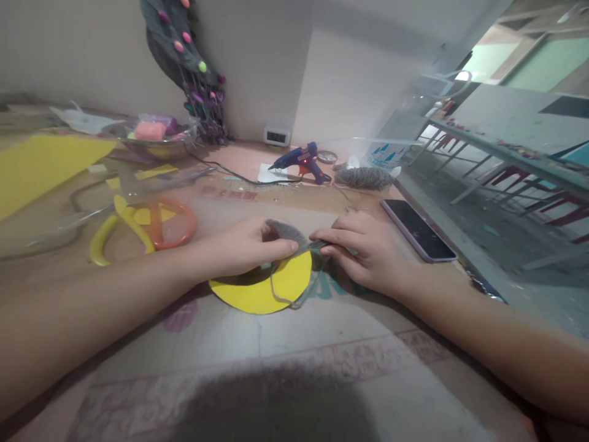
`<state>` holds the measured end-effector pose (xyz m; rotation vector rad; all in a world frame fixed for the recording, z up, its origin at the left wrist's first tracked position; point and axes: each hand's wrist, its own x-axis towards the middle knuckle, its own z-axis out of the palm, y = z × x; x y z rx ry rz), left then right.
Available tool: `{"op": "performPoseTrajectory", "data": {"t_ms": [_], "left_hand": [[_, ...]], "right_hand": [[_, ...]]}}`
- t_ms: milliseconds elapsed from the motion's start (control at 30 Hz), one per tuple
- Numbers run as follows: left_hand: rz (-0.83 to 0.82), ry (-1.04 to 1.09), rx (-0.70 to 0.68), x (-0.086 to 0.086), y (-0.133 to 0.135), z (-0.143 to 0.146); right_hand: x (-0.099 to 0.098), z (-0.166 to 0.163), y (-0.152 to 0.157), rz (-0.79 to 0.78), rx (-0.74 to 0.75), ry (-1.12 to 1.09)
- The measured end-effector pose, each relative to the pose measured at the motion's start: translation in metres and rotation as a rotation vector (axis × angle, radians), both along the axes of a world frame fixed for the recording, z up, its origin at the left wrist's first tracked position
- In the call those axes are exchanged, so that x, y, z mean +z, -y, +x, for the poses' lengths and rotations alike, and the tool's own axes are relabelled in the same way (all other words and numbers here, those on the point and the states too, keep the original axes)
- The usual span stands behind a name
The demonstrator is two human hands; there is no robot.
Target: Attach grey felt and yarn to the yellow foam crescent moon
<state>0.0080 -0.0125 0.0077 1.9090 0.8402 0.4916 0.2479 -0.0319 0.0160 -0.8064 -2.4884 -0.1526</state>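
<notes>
A yellow crescent-shaped piece of card or foam (260, 298) lies low over the table, its upper end wrapped in grey yarn (288, 231). My left hand (248, 245) is closed on that wrapped part, thumb on top. To the right, my right hand (363, 248) pinches a bit of the grey yarn between thumb and fingers, close beside the wrapped end. A loose loop of yarn (275, 288) hangs across the yellow face. Part of the crescent is hidden behind my left hand.
A blue glue gun (299, 158) rests on white paper behind my hands, beside a grey yarn skein (365, 177). A phone (418, 230) lies right. Scissors with orange and yellow handles (154, 230), a yellow sheet (46, 166) and a bowl (156, 147) are left. The table edge drops off right.
</notes>
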Motion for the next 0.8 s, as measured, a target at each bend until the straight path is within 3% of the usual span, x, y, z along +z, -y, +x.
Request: {"op": "performPoseTrajectory", "data": {"t_ms": [233, 533, 700, 800], "left_hand": [[-0.005, 0.033, -0.015, 0.002, 0.002, 0.001], [0.108, -0.067, -0.045, 0.002, 0.004, 0.005], [0.123, -0.071, -0.059, 0.001, 0.003, 0.005], [0.105, -0.066, -0.043, 0.000, 0.002, 0.004]], "right_hand": [[-0.003, 0.000, -0.004, -0.241, -0.198, -0.229], [0.004, -0.025, 0.014, -0.747, -0.229, -0.356], [-0.001, -0.026, 0.015, -0.880, -0.202, -0.365], [0.003, -0.025, 0.016, -0.874, -0.176, -0.396]]}}
